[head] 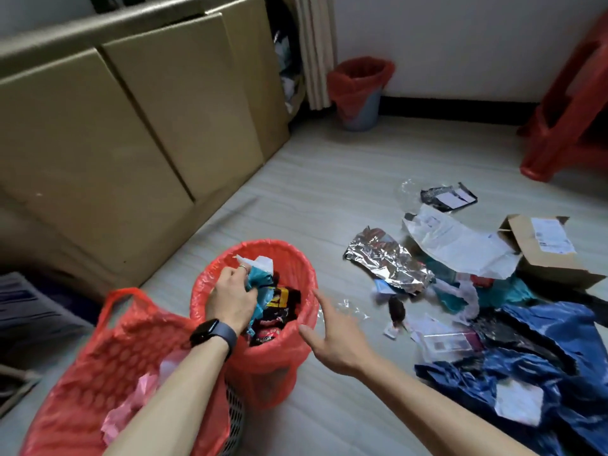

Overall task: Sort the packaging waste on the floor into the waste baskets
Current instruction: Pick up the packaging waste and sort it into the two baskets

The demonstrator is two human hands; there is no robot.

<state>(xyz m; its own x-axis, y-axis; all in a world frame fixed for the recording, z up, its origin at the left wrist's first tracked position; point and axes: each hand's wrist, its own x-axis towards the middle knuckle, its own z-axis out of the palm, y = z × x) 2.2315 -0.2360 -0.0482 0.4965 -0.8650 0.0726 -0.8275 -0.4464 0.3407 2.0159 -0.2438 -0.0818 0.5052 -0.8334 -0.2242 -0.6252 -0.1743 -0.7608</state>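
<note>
My left hand [232, 296] reaches into a waste basket lined with a red bag [296, 258] and grips a teal and white wrapper [260, 281] over dark snack packets inside. My right hand [332, 337] hovers with fingers spread just right of that basket's rim, holding nothing. A second basket with a red bag [112, 360] holding pink and white scraps stands at the lower left. On the floor to the right lies the waste pile: a silver foil bag [388, 258], a white mailer [460, 241], blue plastic bags [533, 363] and a cardboard box [546, 251].
A third, blue basket with a red liner [360, 93] stands by the far wall. Large flattened cardboard sheets [131, 133] lean along the left. A red plastic stool [569, 103] is at the far right. A black mailer [447, 197] lies beyond the pile.
</note>
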